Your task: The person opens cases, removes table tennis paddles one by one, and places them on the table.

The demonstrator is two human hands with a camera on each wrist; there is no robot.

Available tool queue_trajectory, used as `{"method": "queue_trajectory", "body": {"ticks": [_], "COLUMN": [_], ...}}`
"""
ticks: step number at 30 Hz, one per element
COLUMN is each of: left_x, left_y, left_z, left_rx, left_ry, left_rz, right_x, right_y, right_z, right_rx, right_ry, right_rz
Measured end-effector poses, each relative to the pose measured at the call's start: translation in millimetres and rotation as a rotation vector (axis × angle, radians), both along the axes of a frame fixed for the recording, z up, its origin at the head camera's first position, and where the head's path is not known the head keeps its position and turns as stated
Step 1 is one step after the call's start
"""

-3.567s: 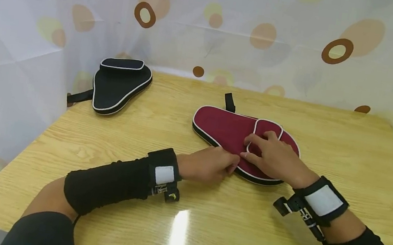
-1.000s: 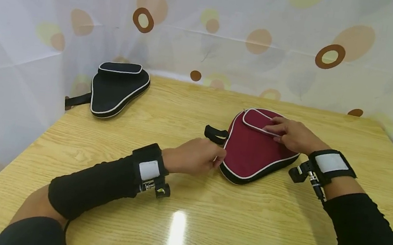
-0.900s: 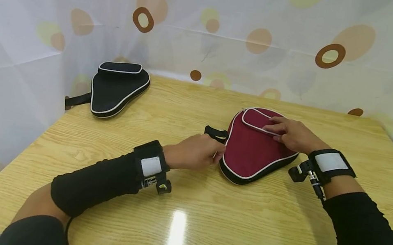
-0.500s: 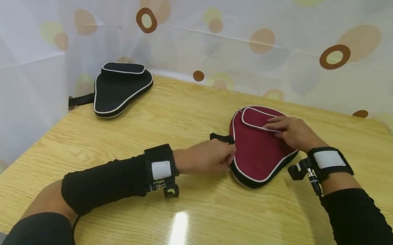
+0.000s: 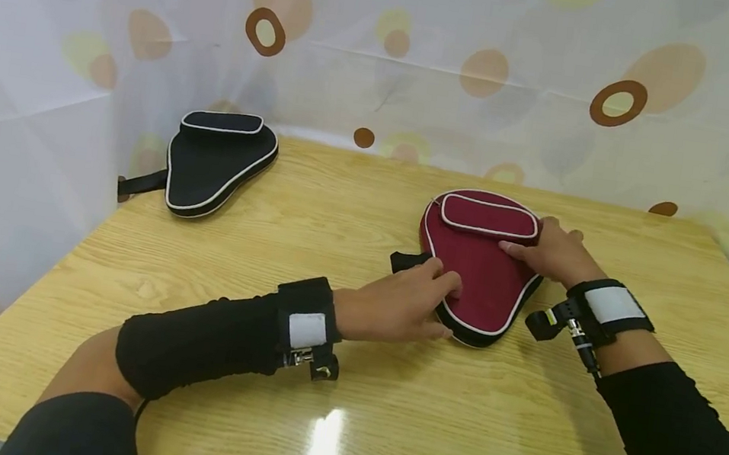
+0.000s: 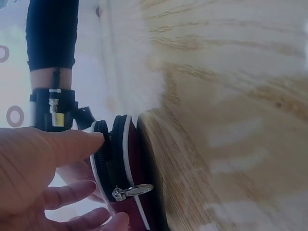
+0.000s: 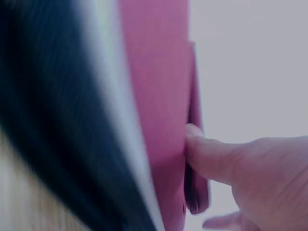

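A dark red table tennis paddle case with white piping lies flat on the table, its narrow end towards me. My left hand is at the left side of that end, fingers loosely spread over the case. In the left wrist view, the thumb lies along the black zipped edge, which is parted beside a silver zipper pull. My right hand rests at the right end of the case's small pocket, thumb below the pocket and fingers spread. In the right wrist view the thumb touches the pocket's edge.
A black paddle case with white piping and a strap lies at the back left of the wooden table. A short black strap sticks out from the red case beside my left hand. A patterned white curtain hangs behind.
The red case has turned, its narrow end now towards me. In the last half second my left fingers have uncurled from the zipped edge, and my right hand has slid right, off the pocket's front.
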State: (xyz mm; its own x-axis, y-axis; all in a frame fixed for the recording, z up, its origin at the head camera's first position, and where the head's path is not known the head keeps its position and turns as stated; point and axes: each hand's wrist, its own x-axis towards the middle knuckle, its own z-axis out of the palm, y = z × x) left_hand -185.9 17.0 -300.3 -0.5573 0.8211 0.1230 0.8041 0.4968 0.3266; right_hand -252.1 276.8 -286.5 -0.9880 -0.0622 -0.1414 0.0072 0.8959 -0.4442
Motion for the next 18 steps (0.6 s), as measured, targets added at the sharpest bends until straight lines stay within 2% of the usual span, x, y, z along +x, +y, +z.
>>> {"method": "queue_trajectory", "body": {"ticks": [4, 8, 10, 12, 15, 18], "left_x": [-0.6, -1.4, -1.3, -1.4, -2.1, -2.3], "left_y": [0, -1, -3, -4, -5, -5], "left_z": [-0.1, -2.5, -4.6, -5.4, -5.0, -1.3], "left_rx": [0.006, 0.002, 0.017, 0.046, 0.115, 0.204], "left_ry": [-0.022, -0.054, -0.089, -0.136, -0.193, -0.228], "left_rz": [-0.009, -0.003, 0.018, 0.049, 0.102, 0.167], "right_x": [9.4, 14.6, 16.4, 18.7, 25.1, 33.3], "right_y": [0, -2, -5, -12, -29, -53], "right_z": [6.9, 16.5, 21.2, 28.3, 41.9, 53.0], "right_rx": [-0.176, -0.346, -0.418, -0.461, -0.520, -0.579], "right_ry": [-0.153, -0.178, -0.129, -0.043, 0.086, 0.133], "right_rz": [-0.110, -0.154, -0.139, -0.096, -0.004, 0.118]}}
